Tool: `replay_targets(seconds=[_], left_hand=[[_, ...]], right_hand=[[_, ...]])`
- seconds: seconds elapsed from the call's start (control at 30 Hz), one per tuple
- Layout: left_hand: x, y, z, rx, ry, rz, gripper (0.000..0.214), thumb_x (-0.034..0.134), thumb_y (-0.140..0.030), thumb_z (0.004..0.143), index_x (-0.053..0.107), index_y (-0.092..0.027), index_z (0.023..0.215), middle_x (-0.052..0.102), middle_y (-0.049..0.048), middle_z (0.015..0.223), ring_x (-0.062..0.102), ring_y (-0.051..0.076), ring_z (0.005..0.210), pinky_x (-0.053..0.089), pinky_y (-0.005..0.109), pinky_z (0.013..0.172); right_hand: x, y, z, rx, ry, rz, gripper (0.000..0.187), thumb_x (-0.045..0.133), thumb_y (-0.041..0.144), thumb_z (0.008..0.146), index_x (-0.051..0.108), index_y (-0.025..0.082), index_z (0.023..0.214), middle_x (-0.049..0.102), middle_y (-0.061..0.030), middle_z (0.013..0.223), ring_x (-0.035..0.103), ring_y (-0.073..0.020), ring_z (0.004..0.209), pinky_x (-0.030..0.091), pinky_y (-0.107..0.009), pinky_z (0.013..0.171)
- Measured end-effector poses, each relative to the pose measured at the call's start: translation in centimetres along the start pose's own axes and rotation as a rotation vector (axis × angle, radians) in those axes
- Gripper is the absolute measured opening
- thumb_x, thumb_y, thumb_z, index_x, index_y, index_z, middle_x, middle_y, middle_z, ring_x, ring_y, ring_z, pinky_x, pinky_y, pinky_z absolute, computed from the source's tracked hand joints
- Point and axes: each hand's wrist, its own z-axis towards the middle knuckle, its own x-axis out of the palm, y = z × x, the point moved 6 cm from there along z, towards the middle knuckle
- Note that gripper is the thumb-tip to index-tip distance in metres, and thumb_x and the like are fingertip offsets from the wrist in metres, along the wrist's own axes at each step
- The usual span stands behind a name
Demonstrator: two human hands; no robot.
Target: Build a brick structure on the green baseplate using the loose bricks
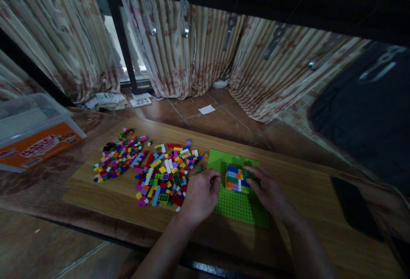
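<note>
Bin (43,144) contents unclr; L hand (201,192) curled, R hand (268,188) touching brick stack (235,178); grips unclr.

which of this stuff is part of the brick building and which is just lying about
In use:
- green baseplate
- multicoloured brick block on it, right hand at its edge
- loose bricks, spread left of the baseplate

Apparently just lying about:
- dark flat object at right
- white paper on the floor
- clear tub, though possibly the bricks' box

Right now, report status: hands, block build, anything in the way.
Right hand at right edge of block build. Left hand curled left of it, grip unclear. Build on green baseplate. Loose bricks left, not blocking.
</note>
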Motion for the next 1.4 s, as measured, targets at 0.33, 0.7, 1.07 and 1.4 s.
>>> replay_targets(seconds=[0.33, 0.7, 1.07, 1.4], left_hand=[[0.4, 0.0, -0.1, -0.003, 0.031, 0.02, 0.022, 0.048, -0.022, 0.088, 0.069, -0.018, 0.093, 0.07, 0.0048, 0.081, 0.063, 0.016, 0.07, 0.044, 0.026, 0.064], [0.6, -0.1, 0.0, 0.002, 0.047, 0.037, 0.022, 0.048, -0.022, 0.088, 0.069, -0.019, 0.091, 0.067, 0.003, 0.074, 0.06, 0.015, 0.065, 0.041, 0.025, 0.06], [-6.6, 1.8, 1.1, -0.058, -0.387, -0.311, 0.02, 0.058, -0.029, 0.083, 0.069, -0.016, 0.092, 0.067, 0.0023, 0.074, 0.06, 0.014, 0.067, 0.045, 0.023, 0.062], [-15.1, 5.7, -1.0, -0.257, -0.852, -1.262, 0.007, 0.065, -0.017, 0.076, 0.063, -0.01, 0.079, 0.054, -0.0043, 0.06, 0.048, 0.003, 0.047, 0.041, 0.013, 0.048]], right_hand=[[0.5, -0.4, 0.3, 0.048, 0.063, 0.036, 0.033, 0.05, 0.037, 0.09, 0.061, 0.025, 0.118, 0.064, -0.0079, 0.119, 0.06, -0.0245, 0.11, 0.045, -0.047, 0.099], [0.8, -0.5, -0.4, 0.073, 0.043, 0.074, 0.04, 0.048, 0.043, 0.092, 0.056, 0.029, 0.129, 0.06, -0.0074, 0.129, 0.055, -0.0248, 0.12, 0.04, -0.049, 0.105], [-2.7, -0.1, -0.9, 0.219, -0.354, 0.316, 0.04, 0.056, 0.05, 0.086, 0.064, 0.024, 0.116, 0.072, -0.0067, 0.106, 0.067, -0.024, 0.099, 0.053, -0.042, 0.09], [2.4, 6.8, -3.4, 0.02, -0.294, 0.23, 0.021, 0.058, 0.038, 0.088, 0.071, 0.027, 0.099, 0.073, -0.0046, 0.101, 0.069, -0.0222, 0.092, 0.056, -0.036, 0.082]])
